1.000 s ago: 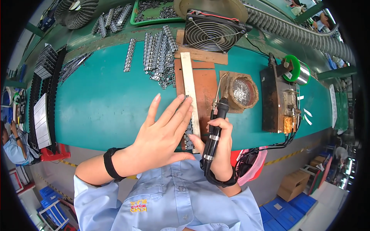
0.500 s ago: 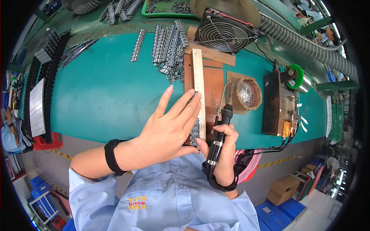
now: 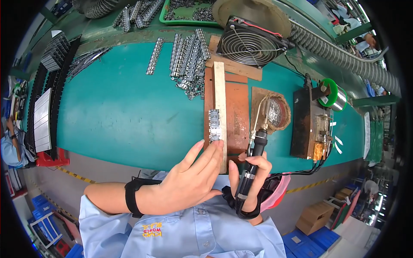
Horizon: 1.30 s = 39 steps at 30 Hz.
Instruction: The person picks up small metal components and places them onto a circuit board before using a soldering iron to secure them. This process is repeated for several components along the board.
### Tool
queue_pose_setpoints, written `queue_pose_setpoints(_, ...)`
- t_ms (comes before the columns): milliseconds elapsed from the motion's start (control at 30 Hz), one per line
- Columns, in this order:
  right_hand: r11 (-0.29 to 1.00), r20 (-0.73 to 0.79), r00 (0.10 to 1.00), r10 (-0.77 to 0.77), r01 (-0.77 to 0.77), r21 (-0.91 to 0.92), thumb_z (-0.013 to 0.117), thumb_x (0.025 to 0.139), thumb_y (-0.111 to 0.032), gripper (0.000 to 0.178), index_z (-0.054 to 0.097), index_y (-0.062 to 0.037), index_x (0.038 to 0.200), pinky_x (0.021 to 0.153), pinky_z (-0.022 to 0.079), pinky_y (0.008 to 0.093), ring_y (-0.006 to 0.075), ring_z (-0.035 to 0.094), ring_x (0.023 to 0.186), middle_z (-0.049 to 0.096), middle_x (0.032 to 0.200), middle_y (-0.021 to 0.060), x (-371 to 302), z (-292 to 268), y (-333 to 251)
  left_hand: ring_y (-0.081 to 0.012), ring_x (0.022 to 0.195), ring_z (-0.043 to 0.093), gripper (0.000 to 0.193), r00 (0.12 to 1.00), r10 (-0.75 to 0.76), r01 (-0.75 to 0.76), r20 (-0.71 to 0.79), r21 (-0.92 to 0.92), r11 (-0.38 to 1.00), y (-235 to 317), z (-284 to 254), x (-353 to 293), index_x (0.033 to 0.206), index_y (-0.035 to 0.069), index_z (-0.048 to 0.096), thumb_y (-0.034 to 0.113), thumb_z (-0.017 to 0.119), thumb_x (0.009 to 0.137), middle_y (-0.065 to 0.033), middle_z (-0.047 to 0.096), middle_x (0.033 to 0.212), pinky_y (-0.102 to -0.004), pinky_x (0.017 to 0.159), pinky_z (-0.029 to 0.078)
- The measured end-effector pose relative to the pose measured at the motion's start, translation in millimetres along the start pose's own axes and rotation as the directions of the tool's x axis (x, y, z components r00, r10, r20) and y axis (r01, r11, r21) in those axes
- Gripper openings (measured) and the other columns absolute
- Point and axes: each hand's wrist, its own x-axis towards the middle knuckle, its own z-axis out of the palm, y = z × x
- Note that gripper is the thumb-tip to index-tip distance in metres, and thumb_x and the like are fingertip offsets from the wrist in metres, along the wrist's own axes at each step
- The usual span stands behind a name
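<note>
My left hand (image 3: 189,180) lies palm down with fingers stretched out, the fingertips at the near end of a short strip of small circuit boards (image 3: 214,122). That strip rests along the left side of a pale wooden bar (image 3: 219,86) on a reddish-brown board (image 3: 237,114). In my right hand (image 3: 260,170) is a black soldering iron (image 3: 246,180) with a thin metal tube along it. Its front end points away from me, at the near edge of a round, crusted dish (image 3: 287,112) with silvery material inside. The exact tip is hard to make out.
Several board strips (image 3: 189,56) lie beyond the bar, with one strip (image 3: 155,56) apart. A black fan (image 3: 249,42) stands at the back. To the right are a dark metal box (image 3: 303,124) and a green solder spool (image 3: 330,92). Black racks (image 3: 53,94) stand left.
My left hand has slid toward me along the bar, uncovering the board strip. My right hand and the soldering iron have shifted slightly toward me and right, the iron's front end now by the dish.
</note>
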Motion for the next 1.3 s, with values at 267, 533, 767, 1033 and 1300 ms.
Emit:
queue_pose_setpoints(267, 0.995, -0.134, 0.991, 0.016, -0.002, 0.104, 0.058, 0.074, 0.008, 0.032, 0.04, -0.005, 0.098, 0.073, 0.039, 0.0268, 0.0152, 0.049, 0.074, 0.048, 0.086, 0.0094, -0.8, -4.8, 7.9, -0.0289, 0.116, 0.043, 0.06, 0.995, -0.014, -0.029, -0.095, -0.446, 0.895, -27.1, -12.7, -0.2, 0.114, -0.004, 0.048, 0.036, 0.064, 0.072, -0.0182, 0.044, 0.123, -0.0437, 0.095, 0.032)
queue_pose_setpoints(533, 0.985, -0.285, 0.95, 0.127, -0.088, 0.147, 0.055, 0.077, 0.006, 0.025, 0.043, -0.0039, 0.096, 0.069, 0.041, 0.0261, 0.0147, 0.05, 0.072, 0.051, 0.082, 0.0096, 1.7, -5.2, 26.0, -0.0334, 0.077, 0.056, 0.033, 0.963, -0.248, 0.197, -0.102, -0.359, 0.912, -104.7, 4.8, 35.1, 0.104, 0.0, 0.049, 0.012, 0.06, 0.076, -0.0146, 0.049, 0.094, -0.038, 0.066, 0.048)
queue_pose_setpoints(767, 0.98, -0.35, 0.922, 0.165, -0.114, 0.162, 0.058, 0.075, 0.006, 0.026, 0.044, -0.0031, 0.094, 0.064, 0.042, 0.0282, 0.0187, 0.053, 0.066, 0.057, 0.076, 0.0119, -0.6, -1.8, 36.2, -0.0343, 0.073, 0.056, 0.026, 0.95, -0.312, 0.311, 0.006, -0.112, 0.944, -106.4, 21.6, 66.3, 0.095, -0.001, 0.051, 0.006, 0.062, 0.073, -0.0156, 0.048, 0.09, -0.0395, 0.062, 0.048)
queue_pose_setpoints(1033, 0.976, -0.241, 0.952, 0.187, -0.154, 0.152, 0.053, 0.08, 0.003, 0.023, 0.041, -0.005, 0.098, 0.071, 0.041, 0.0253, 0.0141, 0.05, 0.076, 0.051, 0.085, 0.01, 1.6, -7.5, 33.8, -0.0224, 0.068, 0.058, 0.018, 0.97, -0.21, 0.238, 0.119, -0.608, 0.758, -114.3, 5.0, 49.1, 0.09, 0.001, 0.052, 0.001, 0.061, 0.073, -0.0098, 0.049, 0.084, -0.0313, 0.06, 0.048)
queue_pose_setpoints(1300, 0.985, -0.231, 0.96, 0.159, -0.139, 0.101, 0.053, 0.08, 0.004, 0.024, 0.041, -0.0044, 0.099, 0.072, 0.041, 0.0274, 0.0162, 0.052, 0.077, 0.052, 0.084, 0.0105, 4.4, -7.0, 35.1, -0.0178, 0.067, 0.057, 0.015, 0.95, -0.258, 0.305, 0.173, -0.68, 0.667, -129.0, 1.4, 45.4, 0.087, 0.001, 0.055, 0.002, 0.061, 0.074, -0.008, 0.052, 0.079, -0.0275, 0.06, 0.047)
